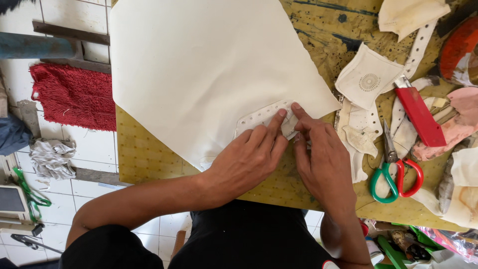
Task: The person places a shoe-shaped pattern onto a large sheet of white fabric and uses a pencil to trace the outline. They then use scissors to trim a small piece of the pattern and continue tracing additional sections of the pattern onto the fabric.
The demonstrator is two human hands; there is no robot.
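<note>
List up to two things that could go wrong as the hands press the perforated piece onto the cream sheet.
The perforated piece might shift under the left hand and right hand, ending up misplaced. The large cream sheet overhangs the table edge, so it could slide.

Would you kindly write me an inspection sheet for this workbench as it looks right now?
Surface: yellow dotted table, stained dark at the far side.
Job's things: big cream sheet lies flat; a punched white strip rests on its near corner.
Clutter: scissors with green and red handles, red knife, cream scraps on the right.
Grippers: left hand and right hand press fingertips on the strip.
Cables: nothing seen.
Surroundings: white tiled floor, red mat, grey rag on the left.
</note>
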